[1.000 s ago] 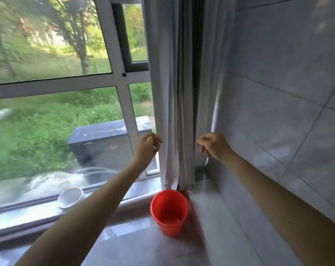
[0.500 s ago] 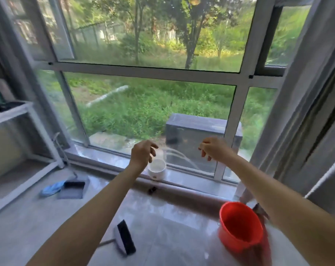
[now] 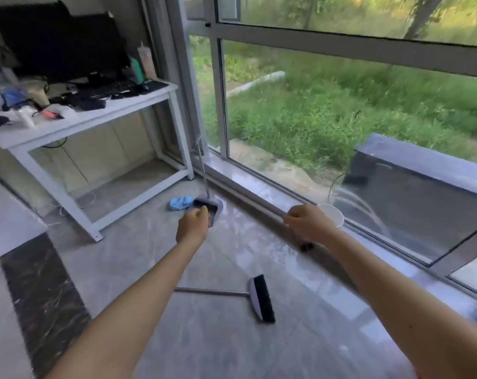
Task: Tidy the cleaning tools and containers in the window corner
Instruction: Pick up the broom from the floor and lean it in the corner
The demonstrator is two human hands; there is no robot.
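Here, from the head view, both arms reach forward over the tiled floor (image 3: 155, 258). The left hand (image 3: 192, 227) and right hand (image 3: 308, 224) each have a loosely curled grip that holds nothing. A broom (image 3: 260, 298) lies flat on the floor between the arms. Ahead, a dustpan (image 3: 208, 207) stands beside a blue cloth (image 3: 180, 202), near the white counter (image 3: 89, 116). A white bowl (image 3: 331, 214) sits on the window sill (image 3: 253, 184).

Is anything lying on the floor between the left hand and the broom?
Nothing visible does. The broom lies flat on bare floor tile, its handle running left under the left forearm. The left hand, loosely curled and holding nothing, hovers beyond it, near the dustpan and blue cloth.
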